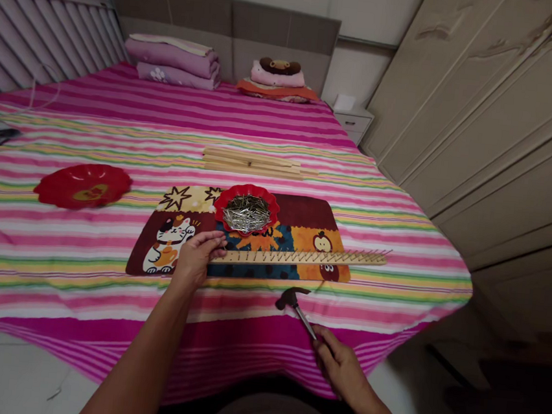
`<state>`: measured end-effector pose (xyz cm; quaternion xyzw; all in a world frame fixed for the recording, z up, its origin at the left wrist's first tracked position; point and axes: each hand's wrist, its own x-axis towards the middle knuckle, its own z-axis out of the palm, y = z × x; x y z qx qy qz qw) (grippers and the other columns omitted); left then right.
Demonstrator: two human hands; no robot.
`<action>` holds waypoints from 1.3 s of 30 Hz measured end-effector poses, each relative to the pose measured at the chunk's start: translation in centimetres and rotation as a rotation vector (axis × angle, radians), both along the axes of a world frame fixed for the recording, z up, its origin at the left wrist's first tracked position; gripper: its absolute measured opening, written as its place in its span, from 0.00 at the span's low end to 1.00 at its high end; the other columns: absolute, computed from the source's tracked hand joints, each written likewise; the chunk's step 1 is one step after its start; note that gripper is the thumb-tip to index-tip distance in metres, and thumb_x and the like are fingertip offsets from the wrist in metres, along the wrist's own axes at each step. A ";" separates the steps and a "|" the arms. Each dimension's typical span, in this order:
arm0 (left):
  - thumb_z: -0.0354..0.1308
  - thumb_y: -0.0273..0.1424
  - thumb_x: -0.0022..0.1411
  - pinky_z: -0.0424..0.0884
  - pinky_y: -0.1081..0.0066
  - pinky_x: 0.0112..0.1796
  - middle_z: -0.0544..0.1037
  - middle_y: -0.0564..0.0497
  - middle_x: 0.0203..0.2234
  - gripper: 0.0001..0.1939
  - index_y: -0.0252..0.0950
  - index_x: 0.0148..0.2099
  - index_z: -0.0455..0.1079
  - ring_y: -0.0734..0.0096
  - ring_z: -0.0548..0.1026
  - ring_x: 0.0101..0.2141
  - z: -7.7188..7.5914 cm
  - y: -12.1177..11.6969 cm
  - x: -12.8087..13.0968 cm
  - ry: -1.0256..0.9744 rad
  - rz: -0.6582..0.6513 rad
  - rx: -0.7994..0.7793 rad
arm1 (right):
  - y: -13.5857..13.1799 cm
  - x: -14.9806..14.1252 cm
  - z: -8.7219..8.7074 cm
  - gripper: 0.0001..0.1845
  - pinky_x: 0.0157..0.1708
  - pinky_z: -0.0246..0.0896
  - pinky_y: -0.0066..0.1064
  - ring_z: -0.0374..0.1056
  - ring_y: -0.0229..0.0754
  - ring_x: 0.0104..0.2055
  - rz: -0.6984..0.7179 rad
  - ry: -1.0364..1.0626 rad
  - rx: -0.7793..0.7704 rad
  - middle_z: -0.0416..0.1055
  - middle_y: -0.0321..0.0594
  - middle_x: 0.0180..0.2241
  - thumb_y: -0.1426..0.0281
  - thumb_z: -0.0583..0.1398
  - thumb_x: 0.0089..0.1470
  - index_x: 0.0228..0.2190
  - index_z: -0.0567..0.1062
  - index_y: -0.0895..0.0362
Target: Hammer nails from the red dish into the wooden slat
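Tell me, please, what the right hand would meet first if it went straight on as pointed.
Led by its hammer, the right hand would probably meet the nail-studded wooden strip beyond the near edge of the mat; the hammer's height is unclear.

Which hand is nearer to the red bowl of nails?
Left. In view, the left hand is just lower-left of the red bowl; the right hand, holding the hammer, is farther away, lower right.

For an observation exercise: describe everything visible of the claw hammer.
The claw hammer has a dark, apparently metal head, its curved claw pointing right, and a slim silvery shaft, gripped low by the right hand. It slants, head leftward, just nearer than the patterned mat; whether it touches the bedspread is unclear.
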<state>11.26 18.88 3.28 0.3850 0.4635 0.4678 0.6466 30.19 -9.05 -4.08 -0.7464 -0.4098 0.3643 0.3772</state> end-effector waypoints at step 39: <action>0.62 0.38 0.40 0.64 0.75 0.27 0.74 0.55 0.20 0.14 0.37 0.31 0.73 0.76 0.69 0.21 -1.4 -0.9 -0.2 0.467 -0.152 0.237 | -0.1 0.2 -0.2 0.20 0.24 0.62 0.29 0.64 0.39 0.22 0.054 -0.183 0.052 0.68 0.35 0.21 0.63 0.49 0.56 0.43 0.72 0.59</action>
